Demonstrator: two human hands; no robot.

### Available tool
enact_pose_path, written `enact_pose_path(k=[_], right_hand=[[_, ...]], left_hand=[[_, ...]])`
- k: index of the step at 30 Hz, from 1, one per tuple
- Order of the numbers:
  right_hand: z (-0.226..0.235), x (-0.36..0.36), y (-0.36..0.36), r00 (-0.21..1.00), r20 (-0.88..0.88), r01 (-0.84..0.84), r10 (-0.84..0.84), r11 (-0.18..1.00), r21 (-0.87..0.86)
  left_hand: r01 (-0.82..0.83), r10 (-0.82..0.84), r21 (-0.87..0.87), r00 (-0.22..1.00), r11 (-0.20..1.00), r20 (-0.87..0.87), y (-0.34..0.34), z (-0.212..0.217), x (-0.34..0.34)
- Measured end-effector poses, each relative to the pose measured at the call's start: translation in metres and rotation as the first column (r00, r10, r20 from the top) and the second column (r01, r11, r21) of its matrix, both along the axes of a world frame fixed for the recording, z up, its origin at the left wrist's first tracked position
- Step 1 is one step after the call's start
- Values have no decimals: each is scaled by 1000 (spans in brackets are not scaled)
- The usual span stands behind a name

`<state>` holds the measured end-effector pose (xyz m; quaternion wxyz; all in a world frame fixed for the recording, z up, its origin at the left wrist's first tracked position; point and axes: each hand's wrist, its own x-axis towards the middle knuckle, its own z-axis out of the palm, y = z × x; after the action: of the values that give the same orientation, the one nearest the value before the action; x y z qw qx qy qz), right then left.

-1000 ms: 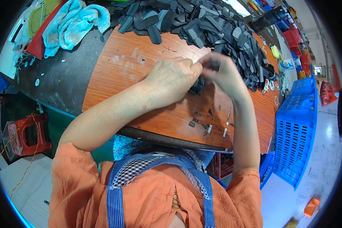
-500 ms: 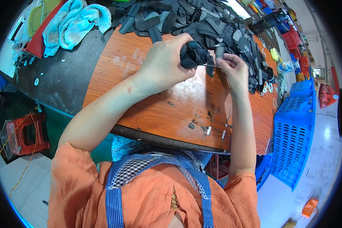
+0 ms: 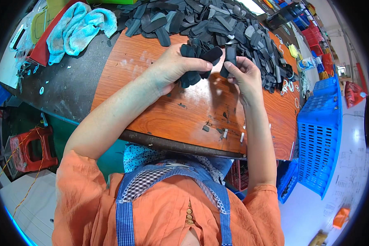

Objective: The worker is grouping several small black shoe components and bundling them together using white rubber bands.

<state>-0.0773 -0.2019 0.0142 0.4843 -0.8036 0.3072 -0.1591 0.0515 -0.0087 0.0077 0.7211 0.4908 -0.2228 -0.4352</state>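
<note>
My left hand (image 3: pixel 177 67) is closed round a thick bundle of flat black rubber-like strips (image 3: pixel 191 78), its thumb pressing on one strip at the right side. Just to the right, my right hand (image 3: pixel 247 74) pinches a single black strip (image 3: pixel 229 55) between thumb and fingers. That strip stands apart from the bundle by a small gap. Beyond both hands lies a large pile of similar black and grey strips (image 3: pixel 217 22), heaped across the back of the wooden board (image 3: pixel 168 123).
Small black scraps (image 3: pixel 206 128) and white bits (image 3: pixel 225 133) lie near the board's front edge. White rings (image 3: pixel 291 86) are at the right. A light blue cloth (image 3: pixel 80 30) rests at the left back. A blue crate (image 3: pixel 317 143) stands right of the table, a red stool (image 3: pixel 33 149) at the left.
My left hand has turned and shifted slightly left, showing the bundle's strips more plainly. My right hand has moved a little up and left and now pinches a strip close to the bundle.
</note>
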Motion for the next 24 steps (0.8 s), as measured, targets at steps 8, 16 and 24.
enact_pose_path(k=[8, 16, 24], right_hand=[[9, 0, 48, 898, 429, -106, -96, 899, 424], [-6, 4, 64, 923, 384, -100, -23, 950, 296], [25, -4, 59, 935, 350, -41, 59, 997, -59]], left_hand=[[-31, 29, -33, 998, 999, -46, -3, -7, 4], [137, -146, -89, 983, 987, -113, 2, -2, 2], [53, -52, -4, 997, 999, 64, -3, -6, 4]])
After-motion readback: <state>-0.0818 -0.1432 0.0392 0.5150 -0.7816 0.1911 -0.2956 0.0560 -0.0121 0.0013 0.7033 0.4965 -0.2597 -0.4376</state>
